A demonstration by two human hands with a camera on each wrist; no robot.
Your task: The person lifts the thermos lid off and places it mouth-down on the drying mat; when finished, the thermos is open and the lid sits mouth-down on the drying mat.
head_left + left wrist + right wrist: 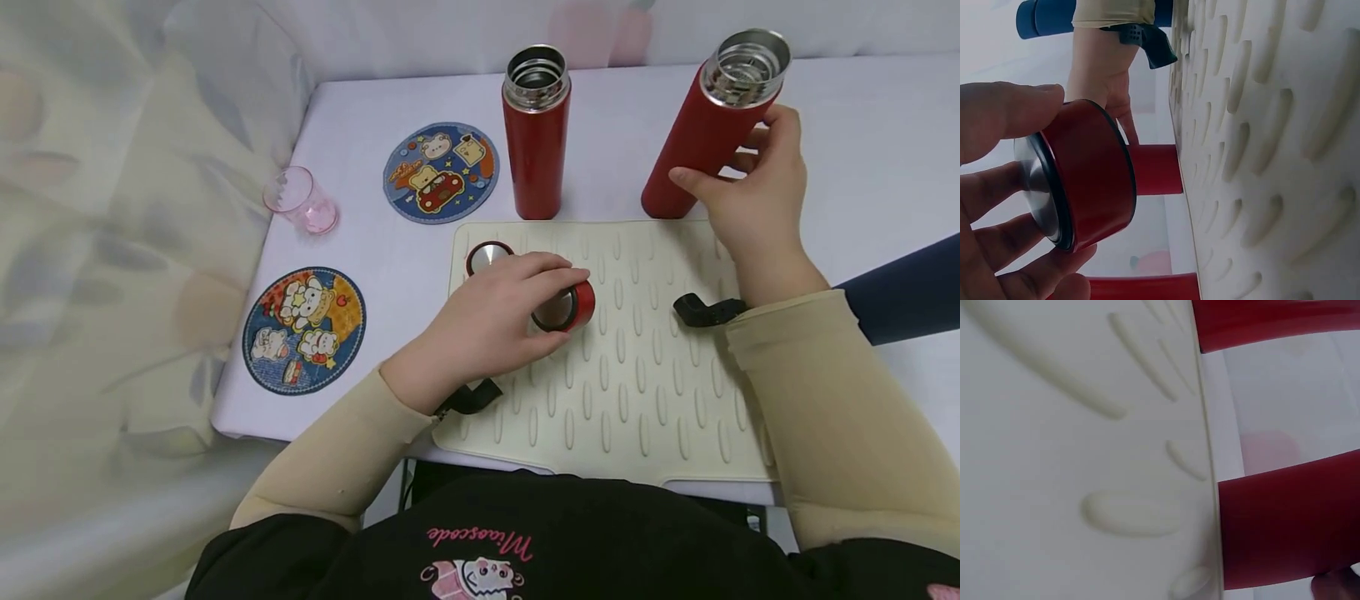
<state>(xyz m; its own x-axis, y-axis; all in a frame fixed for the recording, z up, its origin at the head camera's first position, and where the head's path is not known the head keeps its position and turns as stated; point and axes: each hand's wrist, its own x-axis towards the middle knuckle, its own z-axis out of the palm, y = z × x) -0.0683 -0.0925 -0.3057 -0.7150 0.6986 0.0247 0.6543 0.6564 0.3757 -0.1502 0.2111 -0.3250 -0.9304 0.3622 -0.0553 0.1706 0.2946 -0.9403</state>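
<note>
My left hand [498, 312] pinches a red flask lid [1088, 175] with a black ring and a steel top, held above the ribbed cream mat [630, 375]. A second steel-topped lid [487, 255] rests on the mat, partly covered by that hand. At the back right, my right hand [757, 200] grips a red vacuum flask [697, 133] around its body. Its steel mouth is uncovered, and its base is just behind the mat's back edge. Another uncovered red flask [536, 150] stands upright farther left, apart from both hands.
Two round cartoon coasters, an upper one [442, 175] and a lower one [303, 329], lie left of the mat. A pink glass [303, 200] is near the table's left edge beside the curtain [135, 292]. A dark blue cylinder [907, 287] lies beyond the right forearm.
</note>
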